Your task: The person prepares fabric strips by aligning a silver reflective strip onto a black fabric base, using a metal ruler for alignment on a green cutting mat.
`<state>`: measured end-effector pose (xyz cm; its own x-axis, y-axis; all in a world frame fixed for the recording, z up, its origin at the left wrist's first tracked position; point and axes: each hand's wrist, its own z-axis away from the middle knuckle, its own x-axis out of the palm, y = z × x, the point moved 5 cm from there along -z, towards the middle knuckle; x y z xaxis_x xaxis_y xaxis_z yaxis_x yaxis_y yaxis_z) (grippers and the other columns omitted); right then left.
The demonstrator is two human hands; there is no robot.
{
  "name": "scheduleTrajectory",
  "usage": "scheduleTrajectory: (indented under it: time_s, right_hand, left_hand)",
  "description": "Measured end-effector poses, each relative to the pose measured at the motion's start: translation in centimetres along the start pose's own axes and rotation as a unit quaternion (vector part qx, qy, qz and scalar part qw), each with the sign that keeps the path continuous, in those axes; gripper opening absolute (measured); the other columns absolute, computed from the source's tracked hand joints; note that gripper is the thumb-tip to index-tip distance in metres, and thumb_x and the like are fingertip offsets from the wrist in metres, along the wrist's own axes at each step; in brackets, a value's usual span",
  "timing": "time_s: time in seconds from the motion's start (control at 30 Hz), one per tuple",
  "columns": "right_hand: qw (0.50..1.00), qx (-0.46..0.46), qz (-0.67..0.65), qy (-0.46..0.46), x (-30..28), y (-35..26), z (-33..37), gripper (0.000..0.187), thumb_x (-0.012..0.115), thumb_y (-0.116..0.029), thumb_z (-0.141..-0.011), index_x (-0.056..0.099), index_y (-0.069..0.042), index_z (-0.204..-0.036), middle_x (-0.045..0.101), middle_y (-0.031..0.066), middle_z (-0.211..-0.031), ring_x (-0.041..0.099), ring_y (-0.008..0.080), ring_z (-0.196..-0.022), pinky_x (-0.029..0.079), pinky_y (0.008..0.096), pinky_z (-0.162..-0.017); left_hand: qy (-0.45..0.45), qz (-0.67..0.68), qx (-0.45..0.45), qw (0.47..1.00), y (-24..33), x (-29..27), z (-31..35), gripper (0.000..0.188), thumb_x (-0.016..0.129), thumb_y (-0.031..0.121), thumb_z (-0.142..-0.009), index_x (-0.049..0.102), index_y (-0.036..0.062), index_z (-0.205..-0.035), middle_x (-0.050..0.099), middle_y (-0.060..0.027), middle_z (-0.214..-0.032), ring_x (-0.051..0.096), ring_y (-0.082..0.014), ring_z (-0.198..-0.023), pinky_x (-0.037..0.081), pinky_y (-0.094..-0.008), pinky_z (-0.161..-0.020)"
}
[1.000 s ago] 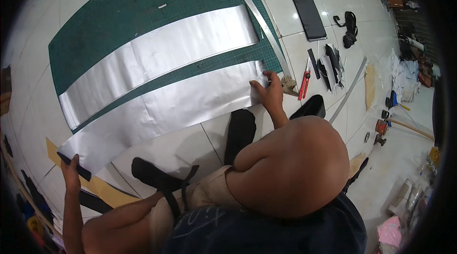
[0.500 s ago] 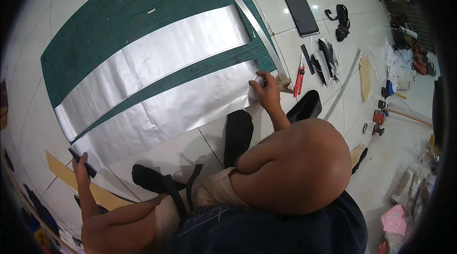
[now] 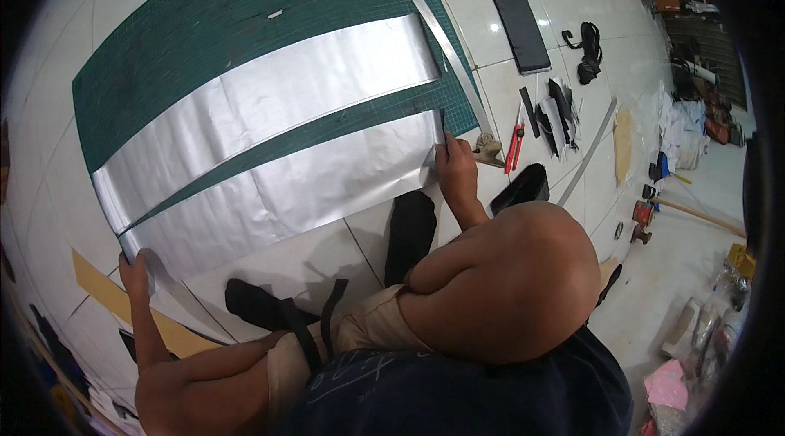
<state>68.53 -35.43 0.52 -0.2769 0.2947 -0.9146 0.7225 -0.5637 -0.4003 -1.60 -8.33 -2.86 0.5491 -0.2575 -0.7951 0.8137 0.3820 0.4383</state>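
Note:
A long silver sheet strip (image 3: 278, 191) with a dark underside stretches between my two hands, along the near edge of the green cutting mat (image 3: 196, 44). My left hand (image 3: 135, 277) grips its left end, thumb on top. At the right end, the fingers of my right hand (image 3: 458, 170) are closed on the strip, whose dark edge shows there. Just beyond lies a second silver strip (image 3: 270, 93), flat on the mat and almost parallel. The two strips come close together at the left. Creases cross the middle of the held strip.
A metal ruler (image 3: 433, 23) lies along the mat's right side. To its right are a red cutter knife (image 3: 514, 148), black and white scraps (image 3: 560, 117), a folded black strip (image 3: 515, 15) and a black strap bundle (image 3: 587, 52). Tan board (image 3: 123, 305) lies near my left forearm.
The held strip's left end has shifted up and lies flatter, its dark underside now mostly hidden. My left hand moved up with it. My right hand changed its grip and shows its back.

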Motion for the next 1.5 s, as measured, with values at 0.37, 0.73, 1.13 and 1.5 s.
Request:
scheduleTrajectory:
  time_s: [0.37,0.73,1.13,1.5]
  right_hand:
    - [0.997,-0.044,-0.009,0.057,-0.8,-0.1,-0.3,0.040,0.066,-0.009,-0.087,0.056,0.002,-0.124,0.059,0.0197,-0.099,0.059,0.0371,-0.087,0.049,0.0436,-0.077]
    - [0.995,-0.077,0.027,0.057,-0.4,-0.6,0.1,0.033,0.062,-0.002,-0.087,0.060,0.003,-0.120,0.061,0.0196,-0.101,0.062,0.0361,-0.087,0.052,0.0410,-0.075]
    - [0.991,-0.125,-0.031,0.026,-3.1,-5.0,1.4,0.032,0.061,-0.001,-0.089,0.063,-0.003,-0.121,0.062,0.0166,-0.102,0.063,0.0297,-0.088,0.051,0.0361,-0.077]
    - [0.986,-0.083,-0.130,0.059,-4.6,-5.1,1.4,0.027,0.062,0.003,-0.086,0.064,-0.001,-0.113,0.064,0.0176,-0.099,0.065,0.0320,-0.088,0.053,0.0373,-0.076]
  left_hand:
    - [-0.015,0.029,0.048,0.998,-2.4,-0.3,-0.9,0.051,0.063,0.029,-0.091,0.051,-0.0065,-0.126,0.061,-0.0190,-0.118,0.058,-0.0273,-0.108,0.042,-0.0359,-0.097]
    - [0.040,-0.014,0.037,0.998,-2.9,-0.2,-1.1,0.059,0.063,0.032,-0.091,0.047,-0.0085,-0.131,0.058,-0.0233,-0.123,0.057,-0.0312,-0.111,0.042,-0.0368,-0.098]
    - [0.214,-0.211,0.108,0.948,5.5,-2.9,3.3,0.052,0.066,0.026,-0.087,0.050,-0.0021,-0.128,0.052,-0.0244,-0.126,0.051,-0.0351,-0.117,0.039,-0.0446,-0.101]
    - [-0.251,-0.164,0.610,0.733,39.4,17.6,16.8,0.059,0.067,0.010,-0.079,0.049,0.0086,-0.135,0.047,-0.0203,-0.136,0.044,-0.0381,-0.128,0.036,-0.0463,-0.109]
